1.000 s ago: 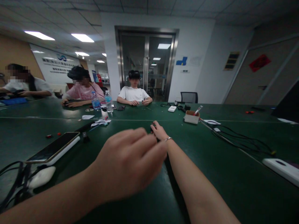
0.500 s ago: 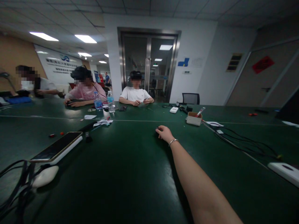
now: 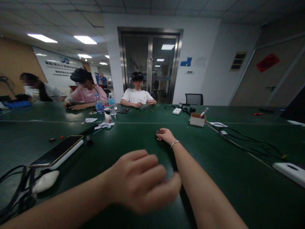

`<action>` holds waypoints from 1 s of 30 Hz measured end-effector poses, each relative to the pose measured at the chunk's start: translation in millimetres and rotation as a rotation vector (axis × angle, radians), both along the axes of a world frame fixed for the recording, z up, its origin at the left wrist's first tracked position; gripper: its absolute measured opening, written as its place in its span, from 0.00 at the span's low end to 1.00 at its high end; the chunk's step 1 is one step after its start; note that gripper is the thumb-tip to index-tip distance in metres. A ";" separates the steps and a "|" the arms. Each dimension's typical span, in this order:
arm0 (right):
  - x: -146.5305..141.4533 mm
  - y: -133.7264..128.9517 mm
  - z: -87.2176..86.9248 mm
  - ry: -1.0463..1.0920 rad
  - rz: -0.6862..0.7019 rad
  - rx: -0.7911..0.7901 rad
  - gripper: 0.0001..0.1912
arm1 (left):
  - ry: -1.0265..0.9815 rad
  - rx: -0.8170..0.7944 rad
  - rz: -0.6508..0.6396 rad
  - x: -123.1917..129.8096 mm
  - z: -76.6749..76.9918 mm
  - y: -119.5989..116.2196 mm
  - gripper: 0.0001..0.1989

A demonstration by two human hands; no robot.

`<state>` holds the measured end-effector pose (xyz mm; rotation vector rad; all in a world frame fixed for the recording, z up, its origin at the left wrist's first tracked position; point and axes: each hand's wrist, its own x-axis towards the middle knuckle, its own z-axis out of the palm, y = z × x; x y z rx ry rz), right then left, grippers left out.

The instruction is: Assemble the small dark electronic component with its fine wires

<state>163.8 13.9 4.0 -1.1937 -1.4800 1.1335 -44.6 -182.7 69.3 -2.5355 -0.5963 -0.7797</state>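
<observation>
My right hand (image 3: 166, 136), with a silver bangle at the wrist, rests far out on the green table (image 3: 114, 152). Its thumb and fingers pinch a small dark object (image 3: 157, 132) with a shiny part, too small to name. Close to the camera, my left hand (image 3: 144, 181) hangs over the near part of the table, blurred by motion. Its fingers are curled in; whatever they may hold is hidden. A gap separates the two hands.
A phone (image 3: 58, 151) on a white block, a white mouse (image 3: 46, 182) and cables lie left. On the right stand a small box (image 3: 197, 120) with a pen, black cables (image 3: 250, 140) and a white device (image 3: 289, 173). Several people and water bottles (image 3: 111, 104) are across the table.
My left hand has come into view from the lower left. My right hand has shifted slightly left, and the small dark object in its fingers shows more clearly.
</observation>
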 end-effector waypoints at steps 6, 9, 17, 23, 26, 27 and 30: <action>-10.9 -1.2 4.3 -0.195 -0.024 0.184 0.07 | -0.167 -0.270 0.423 40.6 26.2 107.3 0.16; -12.8 -0.6 4.4 -0.251 -0.027 0.209 0.10 | -0.274 -0.473 0.568 45.2 4.3 158.5 0.18; -9.6 4.2 -2.2 -0.441 -0.037 0.288 0.10 | -0.564 -0.797 0.412 45.7 -48.6 178.9 0.10; -11.6 7.6 -4.3 -0.399 0.004 0.255 0.11 | -0.643 -0.915 0.365 27.5 -66.8 180.1 0.11; -11.5 7.5 -2.4 -0.263 0.047 0.175 0.10 | -0.612 -0.923 0.384 21.9 -66.7 179.3 0.13; -11.3 6.6 -1.0 -0.209 0.061 0.145 0.10 | -0.601 -0.924 0.389 21.1 -66.0 178.8 0.14; -10.3 2.5 3.6 -0.053 0.093 0.072 0.10 | -0.582 -0.921 0.393 20.1 -63.9 177.4 0.18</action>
